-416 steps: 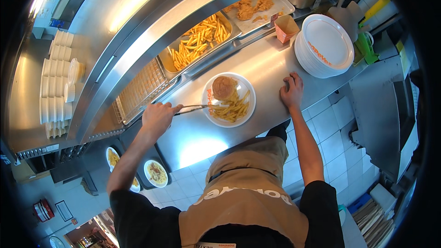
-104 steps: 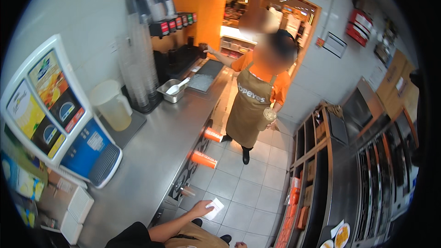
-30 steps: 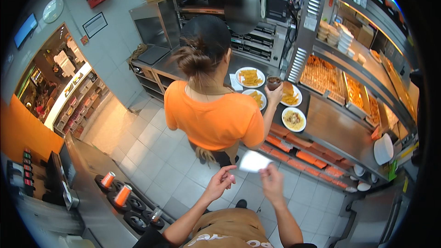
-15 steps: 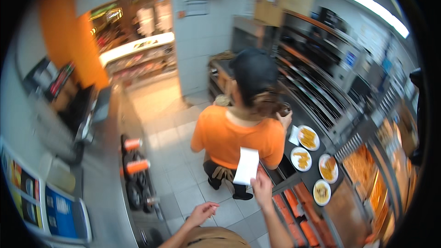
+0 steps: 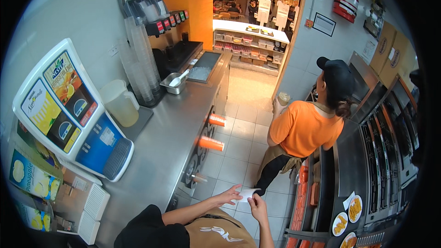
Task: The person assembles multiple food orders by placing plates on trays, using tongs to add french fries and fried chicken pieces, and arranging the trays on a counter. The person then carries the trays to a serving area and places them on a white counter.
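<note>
My right hand (image 5: 258,206) pinches a small white paper slip (image 5: 247,194) by its right edge, in front of my brown apron (image 5: 213,229). My left hand (image 5: 227,195) is at the slip's left edge with its fingers apart; whether the fingertips touch the paper I cannot tell. Ahead and to the right stands a co-worker (image 5: 305,121) in an orange shirt and dark cap, back mostly to me, holding a cup with a pale topping (image 5: 283,98).
Along the left runs a steel counter (image 5: 161,142) with a drink dispenser (image 5: 76,110), a pitcher (image 5: 120,103), stacked clear cups (image 5: 139,64) and a scoop in a metal pan (image 5: 174,84). Orange cup dispensers (image 5: 211,143) jut below it. Plates of food (image 5: 354,209) sit at right.
My view has swung left, so the counter shows more fully and the co-worker stands farther right in the picture. The slip has come down, and my left hand has moved up to it.
</note>
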Demonstrator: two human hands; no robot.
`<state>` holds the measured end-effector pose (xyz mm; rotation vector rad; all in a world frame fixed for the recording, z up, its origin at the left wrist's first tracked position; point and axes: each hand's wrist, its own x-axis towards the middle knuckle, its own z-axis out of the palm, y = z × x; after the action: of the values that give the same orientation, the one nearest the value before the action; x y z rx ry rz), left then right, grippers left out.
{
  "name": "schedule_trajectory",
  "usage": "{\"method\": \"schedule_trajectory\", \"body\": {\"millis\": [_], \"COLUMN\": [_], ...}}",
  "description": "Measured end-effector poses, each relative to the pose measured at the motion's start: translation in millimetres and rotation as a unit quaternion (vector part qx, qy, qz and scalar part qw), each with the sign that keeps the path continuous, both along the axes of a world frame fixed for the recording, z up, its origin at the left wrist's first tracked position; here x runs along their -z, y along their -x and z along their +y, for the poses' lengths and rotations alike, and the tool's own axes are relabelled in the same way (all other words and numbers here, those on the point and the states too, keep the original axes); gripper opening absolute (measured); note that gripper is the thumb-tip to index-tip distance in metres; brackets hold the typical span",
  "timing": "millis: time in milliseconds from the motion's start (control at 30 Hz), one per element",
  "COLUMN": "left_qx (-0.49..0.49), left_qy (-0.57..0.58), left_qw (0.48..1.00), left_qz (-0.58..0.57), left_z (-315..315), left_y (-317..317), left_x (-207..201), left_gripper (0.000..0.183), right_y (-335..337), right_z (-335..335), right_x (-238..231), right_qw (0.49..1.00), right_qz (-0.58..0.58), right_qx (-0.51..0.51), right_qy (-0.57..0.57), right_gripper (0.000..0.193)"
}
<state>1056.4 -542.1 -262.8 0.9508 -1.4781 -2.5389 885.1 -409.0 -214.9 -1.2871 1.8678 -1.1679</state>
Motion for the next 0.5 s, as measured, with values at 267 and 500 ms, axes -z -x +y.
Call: {"method": "schedule_trajectory", "body": {"millis": [267, 500], "left_qx": [-0.232, -0.446], "left_qy": [0.452, 0.657], "left_qw": [0.861, 0.594], "left_qz": [0.021, -0.129], "left_z": [-140.3, -319.4], "left_y": [-33.3, -131.9], "left_x": [-33.5, -29.6], "left_gripper": [0.078, 0.027], "right_y": [-32.4, -3.3], "right_z": [-101.3, -37.8], "right_x": [-53.4, 51.2], "right_qw": [0.996, 0.980], "right_qz": [-0.011, 0.084], "right_qx": [-0.087, -0.033], "right_qy": [-0.009, -0.179], "right_gripper": [0.035, 0.049]}}
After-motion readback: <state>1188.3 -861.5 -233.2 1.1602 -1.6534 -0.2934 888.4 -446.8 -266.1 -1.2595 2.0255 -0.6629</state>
